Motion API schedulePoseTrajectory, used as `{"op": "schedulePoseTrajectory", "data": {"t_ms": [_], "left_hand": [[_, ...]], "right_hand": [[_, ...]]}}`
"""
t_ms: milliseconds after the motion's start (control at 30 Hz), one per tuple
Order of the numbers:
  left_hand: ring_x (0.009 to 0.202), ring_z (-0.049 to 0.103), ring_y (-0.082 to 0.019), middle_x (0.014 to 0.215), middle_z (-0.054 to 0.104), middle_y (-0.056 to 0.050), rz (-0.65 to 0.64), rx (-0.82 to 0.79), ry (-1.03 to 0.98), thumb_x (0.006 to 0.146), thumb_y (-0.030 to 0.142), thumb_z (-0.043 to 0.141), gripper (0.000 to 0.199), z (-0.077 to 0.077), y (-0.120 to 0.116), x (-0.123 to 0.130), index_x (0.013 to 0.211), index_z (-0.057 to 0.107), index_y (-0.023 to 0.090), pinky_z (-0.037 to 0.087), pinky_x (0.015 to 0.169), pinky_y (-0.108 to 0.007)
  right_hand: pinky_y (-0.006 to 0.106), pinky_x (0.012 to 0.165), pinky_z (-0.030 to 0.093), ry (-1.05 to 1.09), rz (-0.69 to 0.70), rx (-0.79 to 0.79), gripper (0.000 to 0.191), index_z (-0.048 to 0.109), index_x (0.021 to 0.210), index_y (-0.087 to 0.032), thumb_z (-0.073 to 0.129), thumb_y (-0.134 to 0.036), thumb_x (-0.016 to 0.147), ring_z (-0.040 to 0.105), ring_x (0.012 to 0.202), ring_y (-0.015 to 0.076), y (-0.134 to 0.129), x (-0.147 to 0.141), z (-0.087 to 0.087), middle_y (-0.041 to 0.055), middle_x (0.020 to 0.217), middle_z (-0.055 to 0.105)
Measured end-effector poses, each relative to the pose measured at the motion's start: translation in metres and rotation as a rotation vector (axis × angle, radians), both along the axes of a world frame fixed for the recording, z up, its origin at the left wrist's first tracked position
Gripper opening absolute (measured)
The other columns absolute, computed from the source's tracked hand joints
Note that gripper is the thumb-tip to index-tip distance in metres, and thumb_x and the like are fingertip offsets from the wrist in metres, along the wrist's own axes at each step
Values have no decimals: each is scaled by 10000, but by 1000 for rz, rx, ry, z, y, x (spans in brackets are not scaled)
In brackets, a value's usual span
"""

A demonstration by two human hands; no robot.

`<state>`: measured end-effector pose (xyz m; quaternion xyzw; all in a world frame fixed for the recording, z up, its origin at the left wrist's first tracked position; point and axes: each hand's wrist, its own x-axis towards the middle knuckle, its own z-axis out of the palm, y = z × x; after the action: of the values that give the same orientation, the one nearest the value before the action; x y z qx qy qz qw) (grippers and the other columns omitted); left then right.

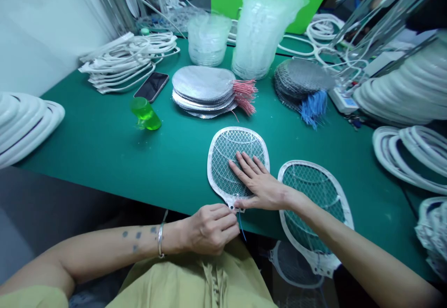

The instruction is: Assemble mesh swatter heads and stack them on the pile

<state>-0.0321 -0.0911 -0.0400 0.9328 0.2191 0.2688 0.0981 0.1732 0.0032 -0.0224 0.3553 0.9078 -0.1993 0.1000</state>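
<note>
A white oval frame with mesh [225, 147] lies on the green table in front of me. My right hand [258, 184] rests flat on its mesh, fingers spread, the thumb near the frame's neck. My left hand [213, 229] is closed at the neck's lower left edge; what its fingertips hold, if anything, is hidden. A thin blue wire [242, 226] hangs down from the neck beside it. Under my right forearm lies a second white frame [289, 229], partly over the table's front edge.
Behind are silvery mesh discs with red wires [202, 84], dark mesh discs with blue wires [302, 77], clear stacked covers [254, 38] and a phone [153, 86]. A green tape roll [150, 118] stands left. White frames [412, 84] are stacked right; others [28, 122] lie far left.
</note>
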Motion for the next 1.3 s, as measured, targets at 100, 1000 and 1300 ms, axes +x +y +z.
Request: {"op": "schedulePoseTrajectory", "data": {"t_ms": [100,1000,1300], "left_hand": [[612,549,-145,654,581,-34,143,-65,-23,874,129,473,221,3,-5,10,676,563,167,475,607,-267],[1471,39,-338,1597,139,-84,393,-222,375,969,615,268,675,-8,124,4,1527,213,239,111,1173,-553],[1453,105,-397,1579,217,-115,406,-240,418,898,713,334,795,0,127,8,1515,271,216,124,1159,-574]], "right_hand": [[519,1163,-3,-29,1,17,1043,-26,1533,-180,456,-750,805,-138,1437,320,-1,-1,-1,122,1568,-160],[479,1158,234,425,-449,-182,672,401,1445,-257,451,-625,886,183,1452,270,-23,22,33,66,1559,299],[724,1042,225,159,-1630,364,968,451,1389,-135,546,-785,679,109,1409,510,-150,127,-12,249,1523,285]]}}
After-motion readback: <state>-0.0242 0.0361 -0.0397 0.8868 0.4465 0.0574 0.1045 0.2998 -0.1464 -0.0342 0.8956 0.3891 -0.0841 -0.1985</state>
